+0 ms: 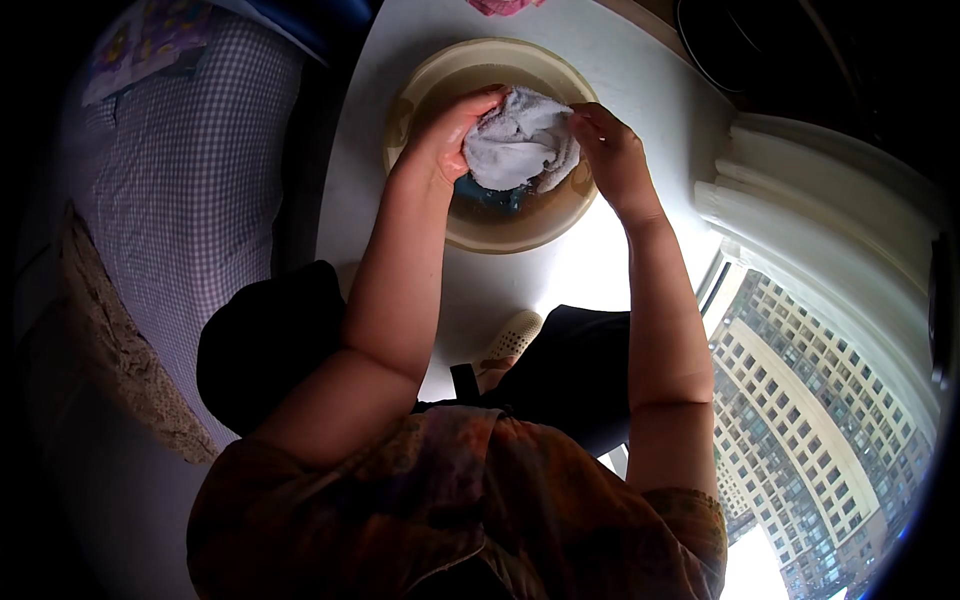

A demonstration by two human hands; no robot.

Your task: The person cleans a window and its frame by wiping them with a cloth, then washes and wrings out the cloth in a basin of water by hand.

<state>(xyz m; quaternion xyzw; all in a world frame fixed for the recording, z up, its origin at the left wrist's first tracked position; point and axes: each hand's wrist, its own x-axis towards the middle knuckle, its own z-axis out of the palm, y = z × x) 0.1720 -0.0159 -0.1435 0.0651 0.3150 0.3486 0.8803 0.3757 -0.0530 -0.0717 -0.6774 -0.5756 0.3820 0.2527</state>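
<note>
Both of my hands grip a crumpled white terry cloth (520, 140) above a round, pale yellow basin (475, 236). My left hand (462, 130) looks wet and curls around the cloth's left side, with its thumb under the lower edge. On the other side, my right hand (608, 148) pinches the cloth's upper right edge between thumb and fingers. Below the cloth, a dark blue item (492, 197) lies in the basin's murky water; its kind is hard to make out. The cloth hides the middle of the basin.
The basin stands on a pale floor (370, 110). A checked bed cover (200, 150) hangs at left. White curtains (830, 190) and a window (810, 420) are at right. My foot in a cream perforated clog (515, 335) is below the basin. A pink item (505, 5) lies beyond.
</note>
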